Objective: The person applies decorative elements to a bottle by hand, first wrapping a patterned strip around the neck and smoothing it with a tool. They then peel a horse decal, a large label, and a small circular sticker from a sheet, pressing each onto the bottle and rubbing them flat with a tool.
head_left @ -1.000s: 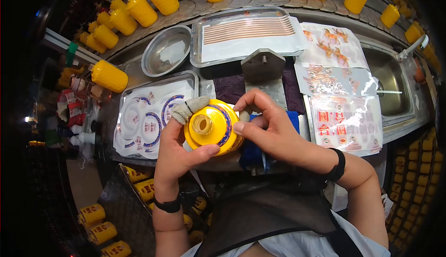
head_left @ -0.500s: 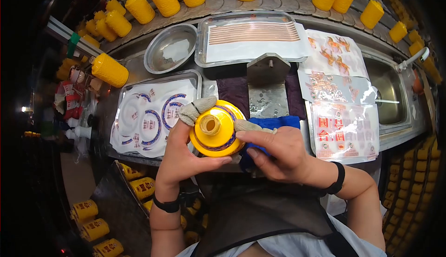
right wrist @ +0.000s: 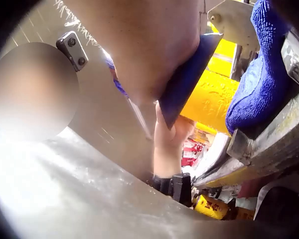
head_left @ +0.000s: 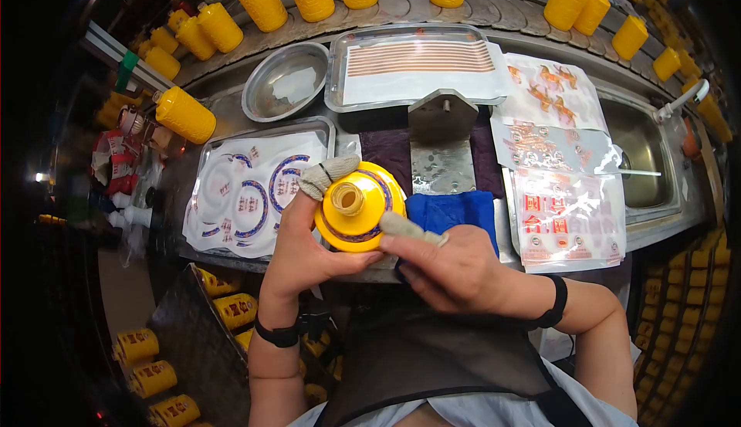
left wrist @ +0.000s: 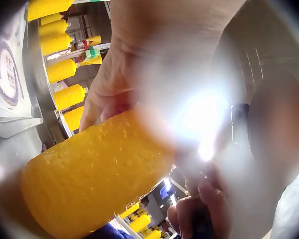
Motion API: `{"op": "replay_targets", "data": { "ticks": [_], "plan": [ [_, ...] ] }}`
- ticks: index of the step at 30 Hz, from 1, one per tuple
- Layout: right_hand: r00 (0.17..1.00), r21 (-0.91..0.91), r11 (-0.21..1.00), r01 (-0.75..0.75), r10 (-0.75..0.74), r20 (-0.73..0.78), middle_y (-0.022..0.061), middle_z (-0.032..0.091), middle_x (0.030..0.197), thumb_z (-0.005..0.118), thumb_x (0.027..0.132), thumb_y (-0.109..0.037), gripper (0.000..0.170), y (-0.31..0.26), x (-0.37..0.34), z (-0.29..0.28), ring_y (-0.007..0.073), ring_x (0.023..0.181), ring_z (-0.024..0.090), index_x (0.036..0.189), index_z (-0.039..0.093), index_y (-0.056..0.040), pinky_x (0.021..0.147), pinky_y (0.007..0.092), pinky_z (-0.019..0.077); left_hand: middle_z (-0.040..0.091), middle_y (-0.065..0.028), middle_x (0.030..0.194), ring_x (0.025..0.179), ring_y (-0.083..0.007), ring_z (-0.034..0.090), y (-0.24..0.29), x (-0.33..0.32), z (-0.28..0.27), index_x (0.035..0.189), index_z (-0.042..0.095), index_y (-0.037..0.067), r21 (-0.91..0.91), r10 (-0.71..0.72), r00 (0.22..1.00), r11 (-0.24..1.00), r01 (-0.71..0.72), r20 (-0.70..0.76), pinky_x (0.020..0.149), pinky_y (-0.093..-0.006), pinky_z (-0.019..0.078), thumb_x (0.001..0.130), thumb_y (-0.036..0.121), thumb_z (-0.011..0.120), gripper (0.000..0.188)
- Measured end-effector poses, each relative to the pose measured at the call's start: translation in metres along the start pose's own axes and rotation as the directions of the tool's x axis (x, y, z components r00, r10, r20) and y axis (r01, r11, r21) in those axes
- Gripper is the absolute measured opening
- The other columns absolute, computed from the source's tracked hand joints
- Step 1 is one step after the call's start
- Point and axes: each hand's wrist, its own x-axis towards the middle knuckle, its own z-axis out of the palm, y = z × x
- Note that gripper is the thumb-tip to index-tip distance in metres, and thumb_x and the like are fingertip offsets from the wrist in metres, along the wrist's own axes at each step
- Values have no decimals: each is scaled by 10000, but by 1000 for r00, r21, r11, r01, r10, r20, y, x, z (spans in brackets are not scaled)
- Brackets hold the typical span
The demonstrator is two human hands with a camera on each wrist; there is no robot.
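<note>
My left hand [head_left: 301, 245] grips a yellow bottle [head_left: 333, 230], thumb low and a cloth-covered finger on top, its open glass mouth facing up towards the head camera. A blue patterned band circles the bottle's shoulder. With a cloth-covered fingertip my right hand [head_left: 455, 265] touches that band on the right side, its other fingers curled. In the right wrist view a flat dark blue piece [right wrist: 192, 79] lies against the right hand [right wrist: 139, 50], beside the bottle [right wrist: 209, 102]. The left wrist view shows the bottle's textured side [left wrist: 94, 174] close up, partly washed out by glare.
Left stands a tray [head_left: 330, 137] of curved blue decals; behind are a metal bowl [head_left: 248, 91] and a tray [head_left: 333, 79] with a striped sheet. Decal sheets [head_left: 575, 222] lie right, before a sink [head_left: 641, 145]. A blue cloth [head_left: 463, 211] and metal bracket [head_left: 440, 122] are near.
My right hand has gone from bent, spread fingers to one covered fingertip on the band, then down along its right side. Bottles on the rear conveyor have shifted right.
</note>
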Motion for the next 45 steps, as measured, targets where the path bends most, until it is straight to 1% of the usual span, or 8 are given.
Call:
{"op": "replay_targets", "data": {
  "ticks": [8, 13, 20, 27, 31, 32, 36, 45],
  "plan": [
    [984, -250, 953, 169, -150, 93, -51, 513, 641, 713, 715, -145, 513, -10, 18, 6, 129, 486, 526, 1224, 643, -147, 452, 285, 373, 581, -137, 1311, 1197, -237, 577, 4, -3, 14, 1358, 493, 15, 85, 54, 992, 995, -44, -112, 1038, -353, 441, 632, 170, 907, 850],
    [973, -343, 927, 152, -80, 216, -34, 528, 644, 685, 745, -184, 475, -24, 41, 6, 130, 488, 550, 1216, 630, -164, 446, 295, 390, 602, -164, 1241, 1136, -289, 608, -6, -10, 35, 1342, 497, 21, 96, 57, 947, 995, -28, -317, 976, -377, 479, 683, 188, 876, 778],
    [977, -275, 957, 91, -32, 213, -2, 538, 646, 676, 757, -128, 487, -24, 17, -7, 148, 493, 577, 1239, 610, -108, 455, 301, 425, 594, -172, 1248, 1155, -315, 598, -10, -11, 32, 1326, 496, 27, 165, 183, 933, 977, -137, -310, 1010, -391, 463, 617, 276, 924, 864],
    [975, -25, 976, -218, 219, 25, 110, 660, 819, 681, 845, -59, 429, -8, 22, -12, 221, 515, 584, 1260, 577, -25, 495, 333, 441, 556, -154, 1249, 1164, -337, 541, -2, -13, 30, 1320, 493, 49, 275, 232, 920, 950, -146, -315, 1038, -429, 414, 599, 263, 912, 860],
    [936, 229, 912, -341, 305, 177, 176, 658, 1150, 589, 947, -85, 336, 6, 53, -23, 231, 947, 683, 1262, 549, 27, 829, 305, 520, 544, -154, 1265, 1154, -340, 537, -3, -13, 22, 1332, 480, 55, 261, 231, 933, 952, -158, -276, 1043, -417, 411, 609, 282, 905, 869],
    [885, 321, 834, -449, 364, 290, 163, 635, 1197, 539, 985, -106, 315, 10, 66, -29, 225, 1137, 610, 1264, 538, 40, 993, 321, 451, 532, -164, 1280, 1173, -349, 531, -4, -13, 20, 1352, 453, 44, 292, 242, 936, 942, -164, -254, 1051, -418, 408, 609, 314, 905, 911],
    [695, 342, 662, -667, 387, 606, 138, 643, 1184, 481, 1024, -166, 294, 22, 115, -40, 192, 1150, 589, 1217, 565, 39, 1000, 320, 441, 494, -206, 1317, 1222, -382, 511, -7, -12, 7, 1385, 386, 8, 187, 164, 975, 973, -134, -153, 1069, -420, 397, 606, 371, 907, 1005],
    [506, 287, 794, -536, 30, 862, 115, 687, 1063, 484, 1043, -228, 271, 24, 185, -16, 212, 1029, 646, 1126, 622, -11, 926, 327, 480, 409, -246, 1369, 1266, -409, 455, -22, -9, -5, 1444, 291, 1, -61, 93, 996, 994, -94, -12, 1093, -426, 369, 618, 406, 890, 1098]
  ]
}}
